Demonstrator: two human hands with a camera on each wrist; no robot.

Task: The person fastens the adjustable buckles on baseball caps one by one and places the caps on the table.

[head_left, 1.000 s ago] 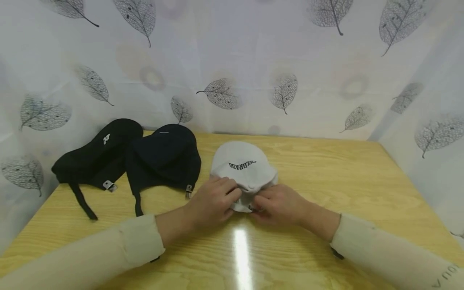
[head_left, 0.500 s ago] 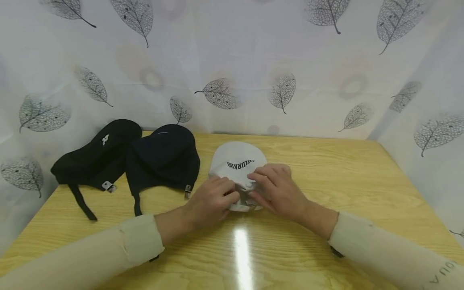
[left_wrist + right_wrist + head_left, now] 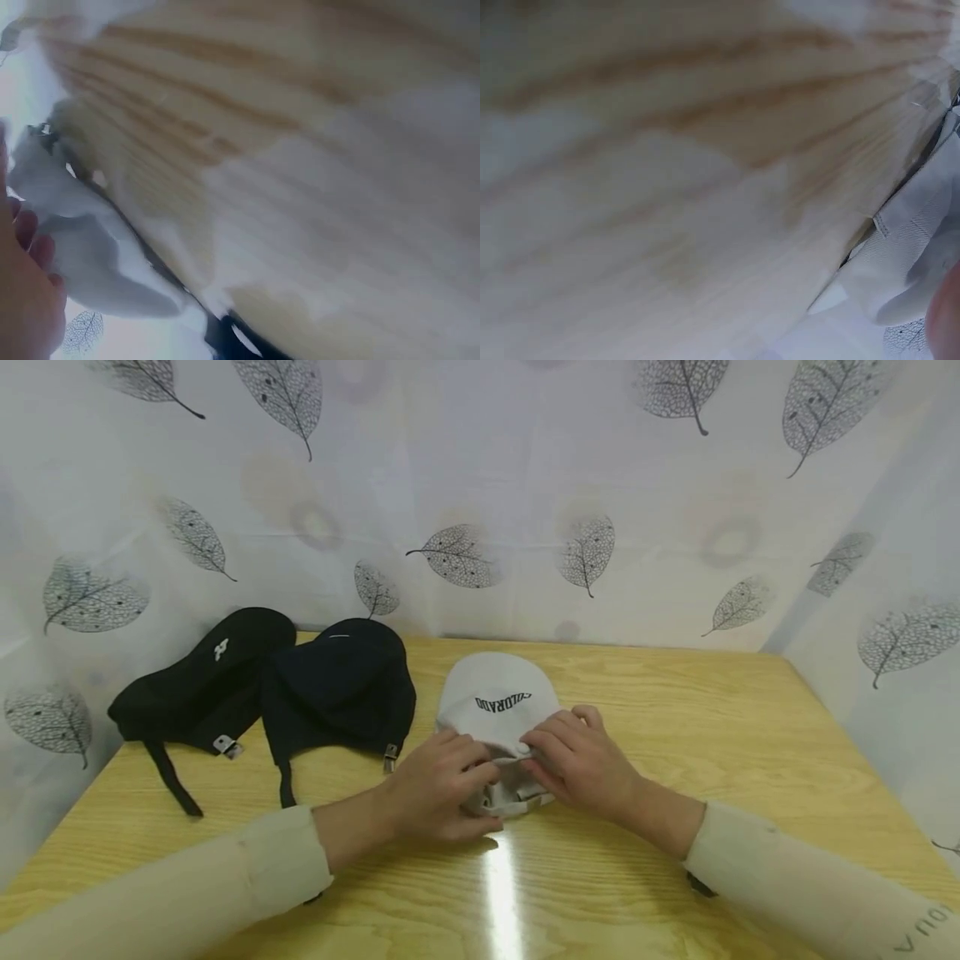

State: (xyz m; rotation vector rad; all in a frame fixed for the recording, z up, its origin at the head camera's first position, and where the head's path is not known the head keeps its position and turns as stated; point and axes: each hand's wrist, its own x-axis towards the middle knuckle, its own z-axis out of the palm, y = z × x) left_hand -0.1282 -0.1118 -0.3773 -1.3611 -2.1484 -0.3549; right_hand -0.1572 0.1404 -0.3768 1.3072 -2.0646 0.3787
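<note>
Observing from beside the person. Largest first: a pale curtain [image 3: 495, 460] printed with grey leaves rises beyond the hands and to both sides. Wood-grain tabletop [image 3: 712, 735] runs beneath them. Two pale sleeves, left [image 3: 187, 877] and right [image 3: 795, 877], reach in from the near side.

Caps, three. Black cap [image 3: 202, 685]: farthest to the left of the hands. Navy cap [image 3: 345, 685]: between it and the left hand [image 3: 438, 781], touching the black one. White cap [image 3: 495, 681]: on the tabletop directly ahead of and between both hands, its near opening facing the person.

Left hand: fingers curled over the white cap's near left edge, thumb stretched out below; whether the thumb presses cloth I cannot tell. Right hand [image 3: 585, 764]: thumb and fingertips pinching the white cap's cloth at the crown, on its near right side.

Smaller parts: a loose strap hangs from the black cap [image 3: 172, 779], another from the navy [image 3: 287, 783], both left of the hands. The white cap's rear strap [image 3: 517, 807] spans the gap between the hands. COLORADO lettering [image 3: 501, 702], inverted, lies just beyond the fingertips. Metal buckles on the black cap [image 3: 227, 746] and the navy [image 3: 391, 758], the latter near the left hand. Crown button [image 3: 522, 748]: just beside the right fingertips.
</note>
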